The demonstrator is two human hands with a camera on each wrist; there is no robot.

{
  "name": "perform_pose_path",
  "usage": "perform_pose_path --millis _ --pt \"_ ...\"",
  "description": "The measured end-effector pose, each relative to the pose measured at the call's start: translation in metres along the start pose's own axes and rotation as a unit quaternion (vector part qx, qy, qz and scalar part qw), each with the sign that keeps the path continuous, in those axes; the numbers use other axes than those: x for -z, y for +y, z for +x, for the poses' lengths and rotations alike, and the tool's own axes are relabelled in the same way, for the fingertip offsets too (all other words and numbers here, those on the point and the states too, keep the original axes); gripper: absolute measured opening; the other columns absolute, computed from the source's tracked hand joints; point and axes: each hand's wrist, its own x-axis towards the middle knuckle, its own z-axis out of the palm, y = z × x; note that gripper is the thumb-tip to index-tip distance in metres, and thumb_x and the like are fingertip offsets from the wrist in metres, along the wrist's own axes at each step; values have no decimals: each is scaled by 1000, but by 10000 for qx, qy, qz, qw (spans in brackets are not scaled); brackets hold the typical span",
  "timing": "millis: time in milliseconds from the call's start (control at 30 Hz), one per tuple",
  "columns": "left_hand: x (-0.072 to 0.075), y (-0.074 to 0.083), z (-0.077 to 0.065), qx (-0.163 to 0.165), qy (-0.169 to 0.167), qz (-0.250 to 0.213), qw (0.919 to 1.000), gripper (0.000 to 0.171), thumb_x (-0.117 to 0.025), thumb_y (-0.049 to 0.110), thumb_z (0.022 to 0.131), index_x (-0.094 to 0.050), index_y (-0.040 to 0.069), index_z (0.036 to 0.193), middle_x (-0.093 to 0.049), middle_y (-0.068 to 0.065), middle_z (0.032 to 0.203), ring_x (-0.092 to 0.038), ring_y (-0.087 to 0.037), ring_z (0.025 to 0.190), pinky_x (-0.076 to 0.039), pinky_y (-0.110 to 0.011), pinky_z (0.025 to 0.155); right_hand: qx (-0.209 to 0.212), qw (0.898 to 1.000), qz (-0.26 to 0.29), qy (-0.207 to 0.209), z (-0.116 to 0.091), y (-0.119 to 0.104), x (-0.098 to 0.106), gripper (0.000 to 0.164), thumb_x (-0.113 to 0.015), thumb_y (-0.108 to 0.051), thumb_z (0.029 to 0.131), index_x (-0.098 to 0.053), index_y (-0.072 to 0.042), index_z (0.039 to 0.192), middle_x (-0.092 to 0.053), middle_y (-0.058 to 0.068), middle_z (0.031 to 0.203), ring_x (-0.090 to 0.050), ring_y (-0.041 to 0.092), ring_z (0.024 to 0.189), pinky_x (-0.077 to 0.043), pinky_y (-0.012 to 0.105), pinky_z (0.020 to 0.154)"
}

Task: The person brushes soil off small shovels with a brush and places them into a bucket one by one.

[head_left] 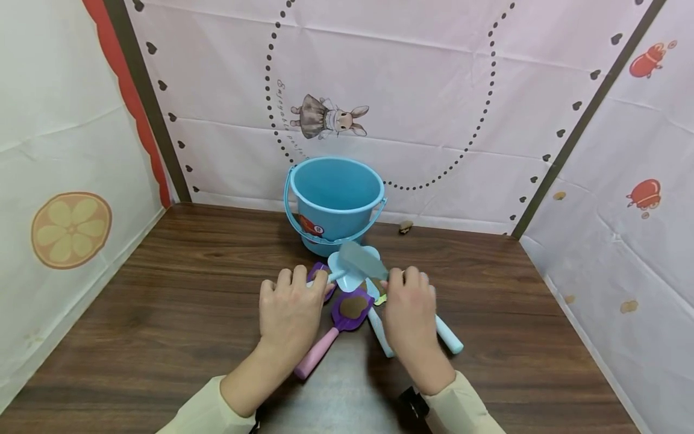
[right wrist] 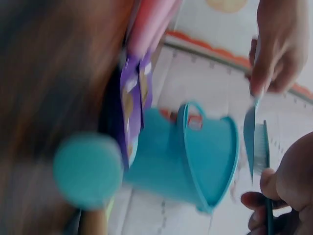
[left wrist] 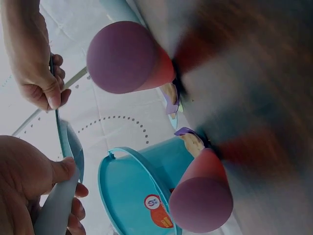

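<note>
In the head view my left hand [head_left: 290, 304] grips the handle of a light blue toy shovel [head_left: 350, 280] with a scalloped blade. My right hand [head_left: 410, 310] holds a small brush [head_left: 363, 262] with a dark handle, and its grey bristles [right wrist: 261, 147] face the shovel blade in the right wrist view. The two tools are raised above a cluster of toy tools on the table. Just below lies a purple toy shovel [head_left: 347, 310] with a pink handle and a brown patch on its blade. The left wrist view shows my left thumb pressed along the grey-looking shovel handle [left wrist: 57, 205].
A light blue bucket [head_left: 336, 226] stands behind the tools, its handle hanging down in front. Another purple shovel [head_left: 320, 270] lies partly hidden by my left hand. Light blue handles [head_left: 449, 336] stick out near my right hand. A small brown lump [head_left: 405, 226] sits by the back wall.
</note>
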Motion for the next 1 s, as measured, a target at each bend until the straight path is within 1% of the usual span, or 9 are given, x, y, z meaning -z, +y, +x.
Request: perform_pose_path --millis 167,400,533,600,733,800,900,933,1000 --pt "0 0 -1 -87 -48 -10 10000 43 -45 47 103 -69 14 90 -57 -13 73 -51 -30 62 -33 -39 50 -558 9984 -52 118 5 17 3 27 -77 -15 91 -54 0 91 -46 14 79 -43 32 66 -36 42 55" --pt "2 -2 1 -23 -93 -12 10000 44 -46 50 102 -68 14 87 -56 -14 71 -51 -31 61 -34 -40 50 -431 9990 -72 67 8 17 8 31 -81 -15 86 -54 -1 91 -47 14 82 -43 31 68 -33 40 56" --pt "0 -3 0 15 -88 -78 9999 39 -56 48 97 -67 13 84 -54 -14 69 -51 -31 59 -33 -39 48 -306 9993 -193 117 8 14 7 26 -62 -21 101 -54 -2 87 -46 13 80 -43 31 66 -33 40 56" --pt "0 -4 0 53 -128 -133 9998 36 -65 47 93 -66 12 83 -53 -14 68 -52 -31 59 -33 -39 48 -277 9993 -150 182 7 14 6 28 -58 -23 103 -53 -1 86 -45 13 78 -42 31 65 -33 40 55" --pt "-1 -9 1 162 -339 -267 9989 35 -73 42 91 -64 10 83 -55 -13 69 -55 -32 59 -36 -41 46 -244 9993 33 267 7 13 6 30 -61 -23 101 -52 -1 85 -43 13 75 -43 32 64 -34 41 55" --pt "0 -13 3 304 -636 -438 9966 34 -74 40 92 -63 9 85 -57 -13 70 -56 -33 59 -39 -42 45 -240 9994 126 220 7 11 7 31 -61 -25 101 -51 -1 84 -43 13 75 -43 32 65 -35 42 56" --pt "3 -22 7 786 -1529 -976 9803 34 -65 41 99 -59 10 86 -56 -8 69 -56 -31 57 -39 -42 44 -208 9995 234 59 6 8 10 31 -59 -27 103 -52 -2 86 -43 12 76 -44 31 66 -36 42 58" --pt "3 -25 9 995 -1879 -1241 9692 34 -61 42 101 -59 11 86 -55 -7 69 -56 -30 56 -39 -41 43 -185 9995 260 3 6 6 11 31 -59 -28 103 -52 -2 87 -43 11 76 -43 30 67 -36 41 58" --pt "4 -31 13 1434 -2559 -1866 9376 35 -52 46 104 -59 15 89 -52 -4 68 -54 -26 58 -39 -39 45 -118 9994 312 -83 5 3 12 31 -60 -29 103 -53 -2 89 -43 10 77 -42 28 66 -35 39 58"
